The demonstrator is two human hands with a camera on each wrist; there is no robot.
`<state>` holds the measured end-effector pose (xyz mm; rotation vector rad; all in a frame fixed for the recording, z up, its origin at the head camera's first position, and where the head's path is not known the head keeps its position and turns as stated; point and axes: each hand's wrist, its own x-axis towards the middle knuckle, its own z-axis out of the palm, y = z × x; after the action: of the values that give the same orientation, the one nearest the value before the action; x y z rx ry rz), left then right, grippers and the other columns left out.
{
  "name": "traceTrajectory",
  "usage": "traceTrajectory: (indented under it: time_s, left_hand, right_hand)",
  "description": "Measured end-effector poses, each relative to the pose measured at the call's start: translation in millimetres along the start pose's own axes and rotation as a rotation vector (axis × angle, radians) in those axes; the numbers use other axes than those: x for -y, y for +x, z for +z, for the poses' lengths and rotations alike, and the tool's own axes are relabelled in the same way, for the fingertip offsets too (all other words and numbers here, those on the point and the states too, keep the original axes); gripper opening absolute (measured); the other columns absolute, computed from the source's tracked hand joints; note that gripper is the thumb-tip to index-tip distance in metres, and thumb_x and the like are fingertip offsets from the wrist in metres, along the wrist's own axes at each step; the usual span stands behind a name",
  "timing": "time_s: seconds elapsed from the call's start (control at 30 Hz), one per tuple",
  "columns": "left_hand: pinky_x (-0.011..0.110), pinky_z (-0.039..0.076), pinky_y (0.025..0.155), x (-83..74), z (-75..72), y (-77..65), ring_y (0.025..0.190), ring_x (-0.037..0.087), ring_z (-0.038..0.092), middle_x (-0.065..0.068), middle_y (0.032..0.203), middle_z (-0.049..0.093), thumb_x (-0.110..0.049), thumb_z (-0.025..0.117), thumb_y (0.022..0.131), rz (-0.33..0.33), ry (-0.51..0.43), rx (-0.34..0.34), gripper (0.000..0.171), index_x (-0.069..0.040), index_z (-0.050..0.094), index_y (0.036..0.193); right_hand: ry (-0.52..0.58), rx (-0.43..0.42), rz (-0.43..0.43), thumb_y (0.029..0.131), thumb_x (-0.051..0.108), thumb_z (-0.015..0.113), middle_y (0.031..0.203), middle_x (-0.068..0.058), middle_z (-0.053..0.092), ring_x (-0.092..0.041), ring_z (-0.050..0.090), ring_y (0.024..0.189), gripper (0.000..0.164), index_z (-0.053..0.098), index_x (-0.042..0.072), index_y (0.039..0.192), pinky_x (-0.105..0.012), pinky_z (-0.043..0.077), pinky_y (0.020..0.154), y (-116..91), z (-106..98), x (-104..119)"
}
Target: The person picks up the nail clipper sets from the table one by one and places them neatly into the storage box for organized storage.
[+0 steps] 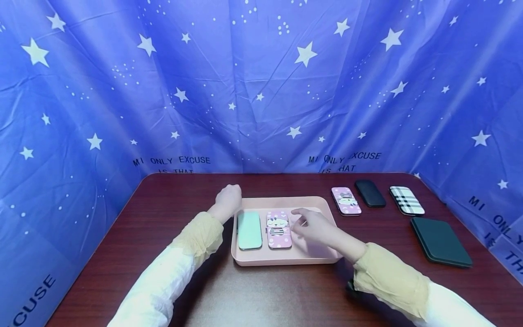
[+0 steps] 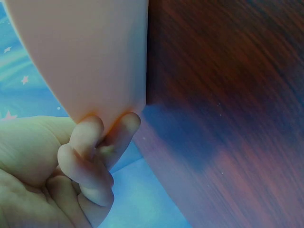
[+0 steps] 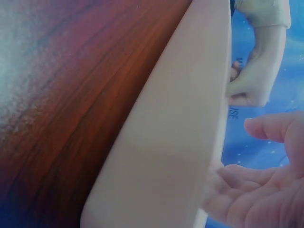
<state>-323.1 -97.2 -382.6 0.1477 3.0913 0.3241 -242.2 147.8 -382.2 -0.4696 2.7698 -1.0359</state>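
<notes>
My left hand (image 1: 228,200) grips the back left corner of a pale pink tray (image 1: 286,262); the left wrist view shows its curled fingers (image 2: 87,137) right against the tray's outer wall (image 2: 95,52). Inside the tray a mint green slim case (image 1: 249,230) lies at the left. Beside it sits a pink slim case (image 1: 279,236) with a cartoon face and stripes. My right hand (image 1: 314,225) is over the tray's right half, just right of the pink case. Its fingers are loosely bent, thumb apart, with nothing between them.
On the table (image 1: 175,281), right of the tray, lie a second pink cartoon case (image 1: 346,201), a black case (image 1: 370,193) and a plaid case (image 1: 407,200). A larger dark green flat case (image 1: 441,240) lies nearer. A blue starry curtain (image 1: 261,81) surrounds the table.
</notes>
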Motion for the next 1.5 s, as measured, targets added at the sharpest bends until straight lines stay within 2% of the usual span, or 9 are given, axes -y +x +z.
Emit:
traceTrajectory:
  time_s: [0.1, 0.2, 0.33, 0.47, 0.6, 0.77, 1.1, 1.33, 1.5]
  left_hand:
    - [0.033, 0.051, 0.046, 0.0, 0.2, 0.2, 0.069, 0.026, 0.067, 0.015, 0.084, 0.069, -0.002, 0.064, 0.081, 0.006, 0.008, -0.003, 0.008, -0.002, 0.065, 0.09]
    - [0.034, 0.052, 0.048, -0.1, 0.3, 0.1, 0.072, 0.026, 0.067, 0.015, 0.087, 0.069, -0.003, 0.063, 0.082, 0.01, 0.014, -0.01, 0.011, -0.001, 0.065, 0.093]
    - [0.036, 0.053, 0.051, 0.1, -0.1, -0.5, 0.074, 0.027, 0.067, 0.015, 0.087, 0.069, -0.003, 0.062, 0.083, 0.008, 0.01, -0.015, 0.011, -0.001, 0.064, 0.093]
    - [0.036, 0.053, 0.052, 0.8, 0.1, -0.8, 0.074, 0.026, 0.067, 0.015, 0.087, 0.069, -0.003, 0.064, 0.082, 0.013, 0.011, -0.019, 0.012, -0.001, 0.064, 0.094]
    - [0.035, 0.053, 0.05, 1.2, 0.5, -0.6, 0.072, 0.026, 0.066, 0.015, 0.086, 0.068, -0.004, 0.064, 0.082, 0.014, 0.016, -0.017, 0.013, -0.001, 0.064, 0.094]
    - [0.034, 0.052, 0.048, 1.3, 0.8, 0.1, 0.07, 0.025, 0.066, 0.014, 0.085, 0.068, -0.003, 0.063, 0.082, 0.008, 0.014, -0.011, 0.011, -0.001, 0.064, 0.093]
    - [0.033, 0.051, 0.048, 1.1, -0.6, -0.6, 0.068, 0.024, 0.065, 0.013, 0.084, 0.068, -0.004, 0.067, 0.08, 0.003, 0.012, 0.004, 0.012, -0.002, 0.063, 0.092]
    - [0.034, 0.051, 0.049, 0.5, -0.5, -0.3, 0.068, 0.022, 0.064, 0.013, 0.084, 0.068, -0.005, 0.068, 0.079, 0.003, 0.018, 0.001, 0.012, -0.002, 0.064, 0.09]
    - [0.033, 0.051, 0.048, 0.1, -1.0, -1.0, 0.071, 0.025, 0.066, 0.013, 0.084, 0.069, -0.004, 0.068, 0.079, 0.0, 0.013, 0.002, 0.013, -0.002, 0.064, 0.092]
  right_hand:
    - [-0.089, -0.05, -0.085, 0.087, 0.016, 0.062, 0.09, -0.007, 0.066, -0.02, 0.064, 0.083, 0.044, 0.053, -0.006, 0.124, -0.036, 0.052, 0.077, -6, -4, 1]
    - [-0.14, -0.095, -0.14, 0.091, 0.019, 0.06, 0.104, -0.016, 0.065, -0.03, 0.063, 0.096, 0.041, 0.054, -0.005, 0.124, -0.044, 0.05, 0.085, -13, -8, 4]
    - [-0.205, -0.16, -0.169, 0.093, 0.025, 0.057, 0.125, -0.021, 0.058, -0.037, 0.054, 0.116, 0.045, 0.051, -0.002, 0.129, -0.051, 0.042, 0.096, -21, -15, 10]
    - [-0.23, -0.202, -0.184, 0.093, 0.027, 0.057, 0.136, -0.021, 0.049, -0.038, 0.045, 0.126, 0.05, 0.048, 0.0, 0.134, -0.054, 0.036, 0.102, -26, -22, 11]
    - [-0.217, -0.224, -0.2, 0.094, 0.028, 0.056, 0.142, -0.024, 0.042, -0.041, 0.04, 0.13, 0.051, 0.045, 0.002, 0.136, -0.056, 0.033, 0.104, -29, -32, 10]
    - [-0.203, -0.227, -0.17, 0.096, 0.035, 0.052, 0.148, -0.024, 0.031, -0.042, 0.029, 0.137, 0.054, 0.041, 0.005, 0.141, -0.059, 0.026, 0.107, -34, -43, 7]
    - [-0.263, -0.303, -0.15, 0.097, 0.036, 0.051, 0.149, -0.028, 0.027, -0.045, 0.022, 0.138, 0.059, 0.036, 0.003, 0.143, -0.064, 0.019, 0.106, -44, -59, -7]
    - [-0.287, -0.361, -0.106, 0.096, 0.038, 0.051, 0.149, -0.029, 0.025, -0.052, 0.019, 0.135, 0.06, 0.034, 0.005, 0.144, -0.079, 0.014, 0.093, -56, -80, -20]
    - [-0.354, -0.393, -0.048, 0.096, 0.041, 0.049, 0.149, -0.031, 0.022, -0.057, 0.017, 0.133, 0.062, 0.031, 0.009, 0.146, -0.082, 0.013, 0.088, -66, -97, -35]
